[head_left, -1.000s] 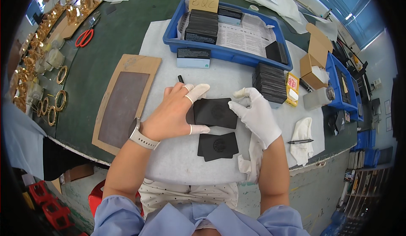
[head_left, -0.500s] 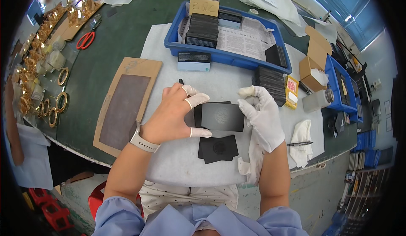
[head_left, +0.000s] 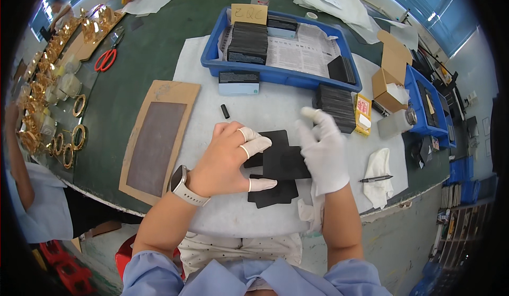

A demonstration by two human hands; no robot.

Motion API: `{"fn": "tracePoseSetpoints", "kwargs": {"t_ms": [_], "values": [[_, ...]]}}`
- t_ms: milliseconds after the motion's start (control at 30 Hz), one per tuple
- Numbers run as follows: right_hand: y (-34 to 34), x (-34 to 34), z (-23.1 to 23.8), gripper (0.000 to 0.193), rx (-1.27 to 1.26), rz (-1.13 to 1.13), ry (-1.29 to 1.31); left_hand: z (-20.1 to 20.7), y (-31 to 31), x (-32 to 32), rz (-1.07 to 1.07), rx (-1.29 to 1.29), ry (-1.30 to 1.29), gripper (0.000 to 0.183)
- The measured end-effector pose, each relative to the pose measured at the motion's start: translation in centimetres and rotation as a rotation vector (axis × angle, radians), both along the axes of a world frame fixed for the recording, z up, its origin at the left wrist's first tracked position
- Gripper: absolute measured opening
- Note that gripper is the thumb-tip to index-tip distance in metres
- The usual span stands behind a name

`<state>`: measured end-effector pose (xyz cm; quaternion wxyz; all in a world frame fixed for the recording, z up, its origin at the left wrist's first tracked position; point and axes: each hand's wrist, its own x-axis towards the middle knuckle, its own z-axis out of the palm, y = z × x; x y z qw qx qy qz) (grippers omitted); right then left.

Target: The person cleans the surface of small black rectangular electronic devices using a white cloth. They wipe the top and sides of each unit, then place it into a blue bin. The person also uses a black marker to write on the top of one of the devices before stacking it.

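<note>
A black card (head_left: 275,162) is pinched at its left edge between the covered thumb and fingers of my left hand (head_left: 225,160). White cots cover those fingertips. My right hand (head_left: 326,150), in a white glove, is beside the card's right edge, fingers apart and smeared by motion; whether it touches the card cannot be made out. Two small groups of black cards lie on the white sheet, an upper group (head_left: 275,136) and a lower group (head_left: 275,196), both partly covered by the held card and my left hand.
A blue tray (head_left: 283,77) holds black card stacks. Around it are a card stack (head_left: 335,107), a small box (head_left: 238,83), a pen cap (head_left: 225,111) and a bottle (head_left: 395,125). A cardboard-backed dark panel (head_left: 156,147) lies left; a pen (head_left: 375,179) rests on cloth right.
The held card has moved slightly down and right, and its face has turned from grey sheen to black. My left hand shifted down and right. A person's hand has appeared at the far left.
</note>
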<state>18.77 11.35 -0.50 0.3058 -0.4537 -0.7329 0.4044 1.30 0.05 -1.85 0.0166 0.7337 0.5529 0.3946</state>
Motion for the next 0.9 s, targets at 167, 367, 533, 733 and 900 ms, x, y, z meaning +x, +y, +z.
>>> {"fn": "tracePoseSetpoints", "kwargs": {"t_ms": [167, 367, 533, 733, 900], "values": [[1.8, 1.0, 0.7, 0.022, 0.014, -0.205, 0.236, 0.5, -0.1, -0.5, 0.017, -0.003, -0.039, 0.060], [1.1, 0.4, 1.6, 0.020, -0.057, -0.184, 0.312, 0.6, -0.2, -1.1, 0.043, 0.007, -0.041, 0.061], [1.1, 0.5, 1.8, 0.020, -0.088, -0.176, 0.337, 0.7, -0.1, -1.5, 0.054, 0.030, -0.038, 0.064], [0.9, 0.8, 1.3, 0.029, -0.229, 0.049, 0.423, 0.7, -0.2, -1.7, 0.085, 0.039, -0.024, 0.063], [0.1, 0.3, 1.0, 0.038, -0.280, 0.203, 0.463, 0.6, 0.0, -1.6, 0.098, 0.028, -0.032, 0.060]]}}
